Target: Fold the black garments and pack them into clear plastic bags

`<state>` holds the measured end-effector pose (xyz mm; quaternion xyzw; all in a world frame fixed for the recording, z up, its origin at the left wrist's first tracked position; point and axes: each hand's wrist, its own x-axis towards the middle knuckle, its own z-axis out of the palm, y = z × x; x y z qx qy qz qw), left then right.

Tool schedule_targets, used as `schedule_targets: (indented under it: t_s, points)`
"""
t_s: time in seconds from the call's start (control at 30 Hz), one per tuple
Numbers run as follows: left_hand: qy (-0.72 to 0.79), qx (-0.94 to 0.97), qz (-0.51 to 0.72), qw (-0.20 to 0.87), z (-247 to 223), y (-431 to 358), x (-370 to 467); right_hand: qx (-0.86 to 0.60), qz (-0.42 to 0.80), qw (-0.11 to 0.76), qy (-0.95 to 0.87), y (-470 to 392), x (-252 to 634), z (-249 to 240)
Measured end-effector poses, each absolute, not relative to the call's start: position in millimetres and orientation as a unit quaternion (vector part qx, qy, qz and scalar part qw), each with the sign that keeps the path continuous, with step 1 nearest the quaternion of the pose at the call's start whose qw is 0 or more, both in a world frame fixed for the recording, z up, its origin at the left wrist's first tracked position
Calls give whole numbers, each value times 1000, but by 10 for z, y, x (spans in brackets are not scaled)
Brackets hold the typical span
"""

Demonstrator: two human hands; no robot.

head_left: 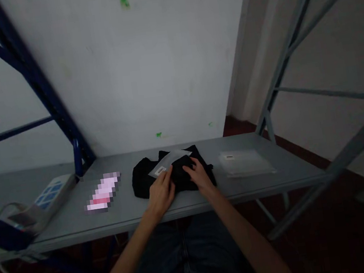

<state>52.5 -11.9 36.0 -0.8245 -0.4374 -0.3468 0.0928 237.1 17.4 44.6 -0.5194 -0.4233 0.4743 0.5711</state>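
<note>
A black garment (142, 180) is spread on the grey shelf in front of me, partly folded. Lying on it is a translucent plastic bag (171, 157) with a small white barcode label (160, 171). My left hand (161, 193) rests at the garment's near side, by the bag's lower edge, fingers closed together on the black cloth. My right hand (199, 175) has its thumb and fingers curled around a raised part of the black cloth, close to the bag's right corner. How far the cloth and bag overlap is hard to make out.
On the grey shelf (243, 186), more clear plastic bags (248, 162) with a label lie to the right. A pixelated pink item (104, 190) and a white power strip (52, 193) with a cable are at the left. Blue posts (47, 96) and grey posts (287, 56) frame the shelf.
</note>
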Motion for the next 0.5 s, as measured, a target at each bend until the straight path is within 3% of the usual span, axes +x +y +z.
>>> schedule_targets:
  t_s: [0.2,0.5]
  points:
    - [-424,-839,-326,98,360,-117,536,-515,509,558,-406,270,2279,372]
    - [-429,-835,-329,100,392,-140,548,-450,542,625,-338,490,1945,306]
